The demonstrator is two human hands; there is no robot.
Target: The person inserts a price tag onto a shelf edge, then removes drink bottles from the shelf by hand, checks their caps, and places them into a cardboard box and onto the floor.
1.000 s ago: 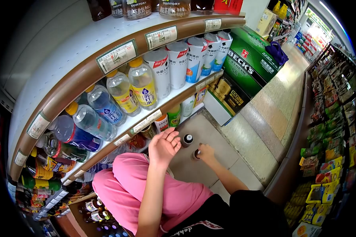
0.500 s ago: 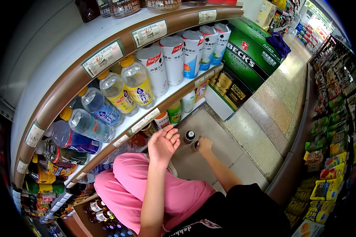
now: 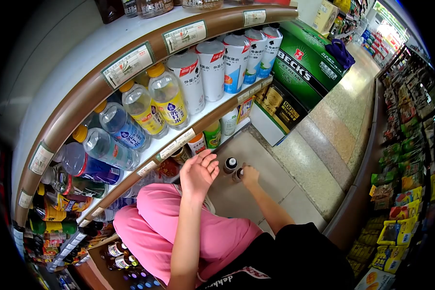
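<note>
My left hand [image 3: 200, 171] is held palm up in front of the lower shelf, its fingers loosely curled and apart, with nothing in it. Over the tiled floor, my right hand [image 3: 249, 176] grips a small dark bottle [image 3: 238, 175] near its top; the fingers hide part of it. Just beside that one, a second dark bottle [image 3: 230, 164] with a pale cap top stands upright on the tiles. Whether the gripped bottle touches the floor, I cannot tell.
A drinks shelf [image 3: 212, 108] with several bottles curves along the left. Green beer cartons [image 3: 302, 63] are stacked ahead. An open box [image 3: 101, 270] of dark bottles sits by my knees. Packaged snacks [image 3: 398, 232] line the right side of the aisle.
The view has shifted slightly. Both hands keep almost the same pose, with the right still gripping the bottle beside the standing one.
</note>
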